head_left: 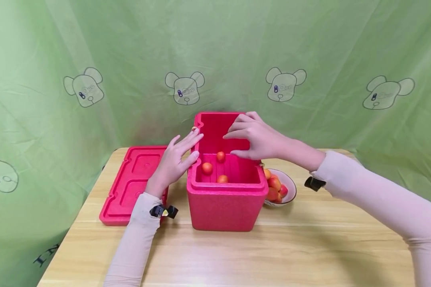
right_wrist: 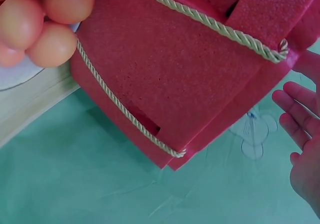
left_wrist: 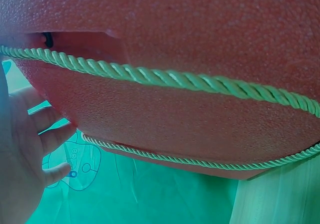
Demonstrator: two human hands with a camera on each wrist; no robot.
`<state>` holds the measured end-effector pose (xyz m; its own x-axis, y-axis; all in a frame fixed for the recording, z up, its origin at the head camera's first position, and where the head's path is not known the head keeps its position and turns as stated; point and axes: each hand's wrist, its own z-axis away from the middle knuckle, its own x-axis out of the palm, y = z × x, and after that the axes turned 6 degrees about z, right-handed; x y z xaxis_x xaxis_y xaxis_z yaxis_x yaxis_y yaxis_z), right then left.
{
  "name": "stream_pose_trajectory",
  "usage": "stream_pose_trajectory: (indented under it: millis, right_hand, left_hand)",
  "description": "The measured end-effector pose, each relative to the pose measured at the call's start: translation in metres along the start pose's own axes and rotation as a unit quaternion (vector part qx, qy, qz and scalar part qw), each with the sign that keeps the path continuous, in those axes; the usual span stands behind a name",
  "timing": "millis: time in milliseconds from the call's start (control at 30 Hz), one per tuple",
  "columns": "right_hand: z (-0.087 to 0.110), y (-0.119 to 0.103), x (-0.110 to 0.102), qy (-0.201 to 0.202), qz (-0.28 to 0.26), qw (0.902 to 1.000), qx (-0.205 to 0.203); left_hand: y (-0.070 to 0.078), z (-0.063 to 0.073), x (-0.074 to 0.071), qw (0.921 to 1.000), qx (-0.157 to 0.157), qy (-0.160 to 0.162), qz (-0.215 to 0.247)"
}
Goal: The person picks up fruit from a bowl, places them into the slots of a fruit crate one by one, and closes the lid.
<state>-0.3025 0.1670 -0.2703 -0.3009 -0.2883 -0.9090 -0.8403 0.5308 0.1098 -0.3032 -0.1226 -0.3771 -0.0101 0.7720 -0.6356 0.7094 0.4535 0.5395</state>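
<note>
A red foam box (head_left: 227, 209) with twisted rope handles (right_wrist: 212, 24) stands uncovered on the table, with 3 round orange-red fruits (head_left: 207, 168) on its floor. My left hand (head_left: 176, 159) touches the box's left rim with fingers extended and holds nothing. Over the right side of the opening hangs my right hand (head_left: 260, 137), its fingers loosely bent and apart from the thumb, nothing between them. In the right wrist view the right-hand fingers (right_wrist: 300, 114) are spread beside the box. The left wrist view shows the left hand (left_wrist: 30, 144) against the box's side, near the rope.
Left of the box lies its red foam lid (head_left: 134, 179), partly behind my left forearm. A white bowl (head_left: 291, 187) of orange-red fruits (head_left: 274, 183) sits close to the box's right side. Behind the wooden table (head_left: 309, 247) hangs a green curtain (head_left: 230, 48).
</note>
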Motion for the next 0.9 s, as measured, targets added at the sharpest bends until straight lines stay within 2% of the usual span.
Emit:
stream_pose_trajectory:
  millis: [233,367,633,767,900]
  right_hand:
    - [0.025,0.017,-0.003,0.090,-0.036,0.9940,0.051]
    - [0.043,0.027,-0.004,0.120,-0.049,0.9871,0.094]
    - [0.087,0.046,0.008,0.135,-0.071,0.9710,0.184]
    - [0.106,0.054,0.020,0.121,-0.090,0.9641,0.219]
    - [0.121,0.061,0.033,0.090,-0.118,0.9579,0.246]
  left_hand:
    - [-0.001,0.000,0.001,1.0000,0.002,-0.001,-0.001]
    - [-0.001,0.000,0.001,1.0000,0.000,0.001,-0.001]
    - [0.001,0.001,0.001,1.0000,-0.003,-0.005,-0.001]
    - [0.000,0.000,0.001,1.0000,-0.003,-0.002,0.004]
    - [0.000,0.000,0.001,1.0000,-0.004,-0.002,0.006]
